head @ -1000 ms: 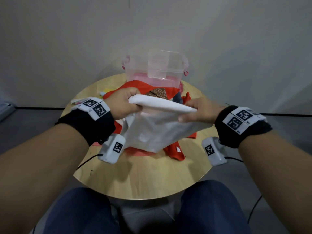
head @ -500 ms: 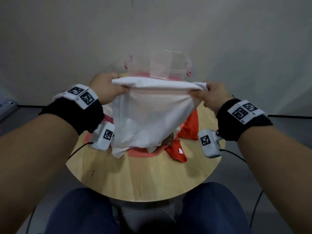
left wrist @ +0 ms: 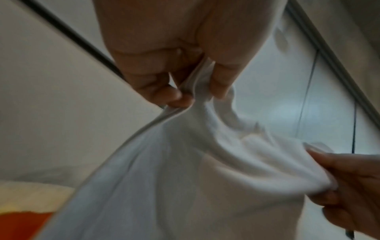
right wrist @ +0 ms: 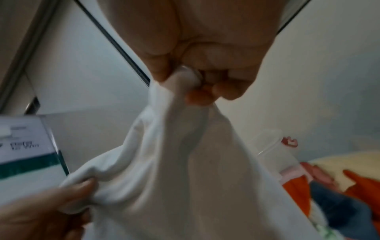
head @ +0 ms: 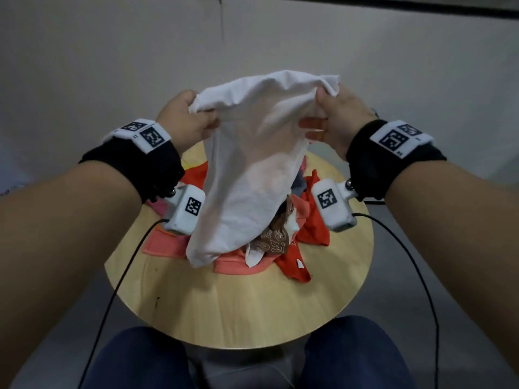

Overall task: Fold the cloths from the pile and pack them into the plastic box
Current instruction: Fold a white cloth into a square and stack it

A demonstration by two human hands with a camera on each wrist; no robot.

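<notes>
So both hands are up in the air here, each pinching 1 top corner of the white cloth (head: 252,169). Left hand (head: 184,119) has the corner at about 10 o'clock in the head view, right hand (head: 341,119) has the other at about 2 o'clock. The left wrist view shows thumb and fingers (left wrist: 170,95) nipped onto a bunched hem, and the right wrist view shows the same kind of pinch on the other side, so neither hand is spread.

The bit that matters: the held edge runs side to side between the hands, sagging a little upward in a hump, and the rest of the cloth hangs straight down toward 6 o'clock. Its lower end tapers in and reaches down to the pile (head: 295,237) of red, coral and patterned cloths on the round tabletop (head: 252,310); I can't tell whether it touches or just hangs in front.

The plastic box (right wrist: 273,151) is hidden behind the cloth in the head view. It only peeks out in the right wrist view, past the cloth at about 3 o'clock, with a red clip on it. So it looks like it sits on the far side, roughly 12 o'clock from the person.

My guess is the cloth needs laying flat or halving mid-air, and both hands sit about equally close to it.
</notes>
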